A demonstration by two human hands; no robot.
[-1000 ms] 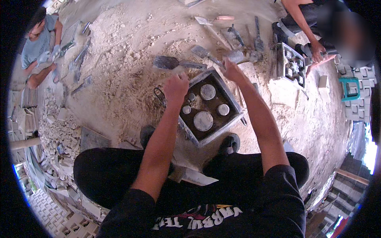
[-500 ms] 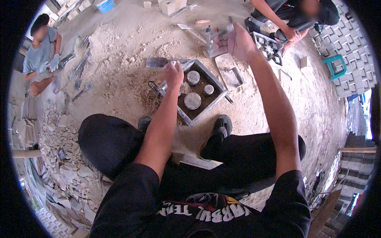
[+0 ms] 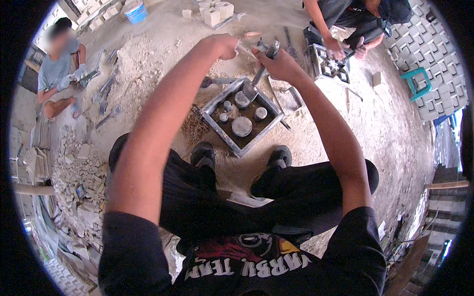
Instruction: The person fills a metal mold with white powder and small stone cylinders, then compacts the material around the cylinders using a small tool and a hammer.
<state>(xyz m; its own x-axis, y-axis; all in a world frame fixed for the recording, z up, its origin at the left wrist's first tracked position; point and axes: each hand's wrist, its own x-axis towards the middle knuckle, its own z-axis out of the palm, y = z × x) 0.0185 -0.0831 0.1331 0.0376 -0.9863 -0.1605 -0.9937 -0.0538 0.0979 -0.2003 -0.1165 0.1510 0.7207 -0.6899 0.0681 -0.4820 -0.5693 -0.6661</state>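
Note:
A square metal mould [image 3: 216, 131] lies on the dusty ground before me, holding dark, sandy-looking material. Several round grey plugs of different sizes, such as a wide one [image 3: 242, 127], stand in it. My right hand [image 3: 277, 64], beyond the mould's far corner, is closed around a metal hand tool [image 3: 258, 75]. The tool's flat end reaches down over the far plug. To the left of that hand, my left hand [image 3: 226, 47] is curled in a fist, and whatever its fingers may hold is hidden.
A second frame [image 3: 297, 100] lies right of the mould. At far right a person works over another patterned mould [image 3: 316, 73]; at far left a gloved person sits [image 3: 57, 69]. Also present are a blue bucket [image 3: 136, 14], pale blocks [image 3: 215, 14], rubble [image 3: 81, 172] and a green stool [image 3: 417, 84].
My left hand has moved forward and right from beside the mould. My right hand has come back toward the mould and turned, with the tool's flat end now over a plug.

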